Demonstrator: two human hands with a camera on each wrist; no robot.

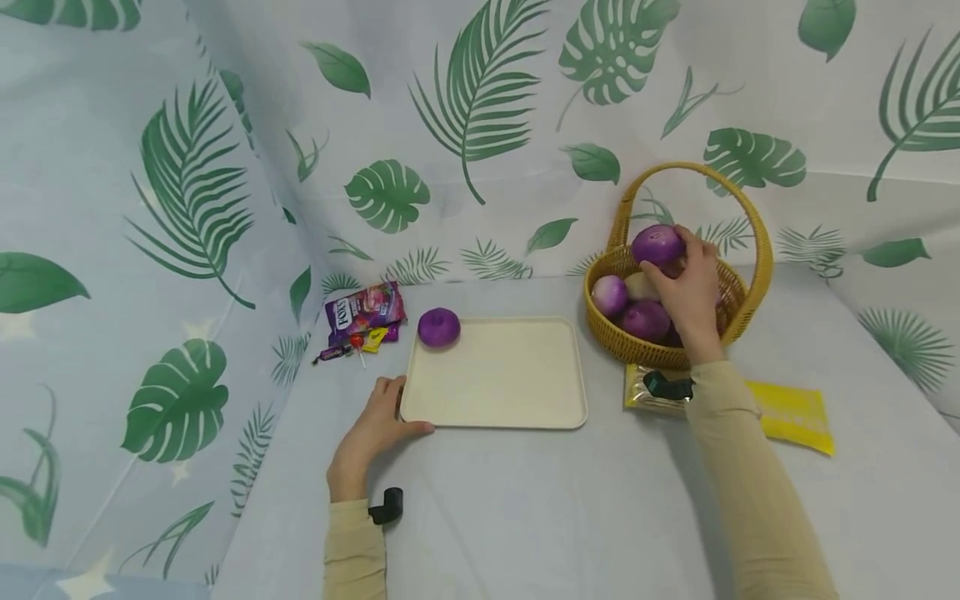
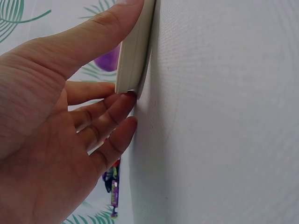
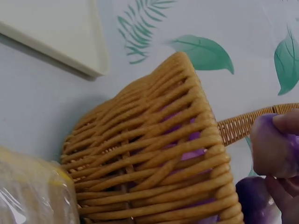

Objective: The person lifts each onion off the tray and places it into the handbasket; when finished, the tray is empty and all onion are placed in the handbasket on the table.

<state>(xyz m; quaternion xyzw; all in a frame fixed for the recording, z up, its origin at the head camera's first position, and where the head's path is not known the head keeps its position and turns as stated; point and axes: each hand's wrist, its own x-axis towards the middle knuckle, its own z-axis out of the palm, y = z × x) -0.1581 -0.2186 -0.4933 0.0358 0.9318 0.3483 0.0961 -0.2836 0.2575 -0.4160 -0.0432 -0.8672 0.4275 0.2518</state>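
Note:
My right hand (image 1: 692,287) grips a purple round vegetable (image 1: 657,244), pale on its underside in the right wrist view, above the wicker basket (image 1: 626,346). Inside that basket lie several more, among them a purple-and-white one (image 1: 609,295) and a dark purple one (image 1: 646,321). At the cream tray's (image 1: 495,375) near left corner, my left hand (image 1: 375,425) holds the rim, thumb along the front edge and fingers at the left side. A deep purple round vegetable (image 1: 438,328) sits in the tray's far left corner.
Left of the tray are a purple candy bag (image 1: 366,310), a lollipop (image 1: 357,341) and small wrapped sweets (image 1: 373,340). A clear-and-yellow packet (image 1: 791,412) lies in front of the basket, partly under my right forearm. The basket's tall handle (image 1: 763,250) arches over it. Leaf-print cloth hangs behind.

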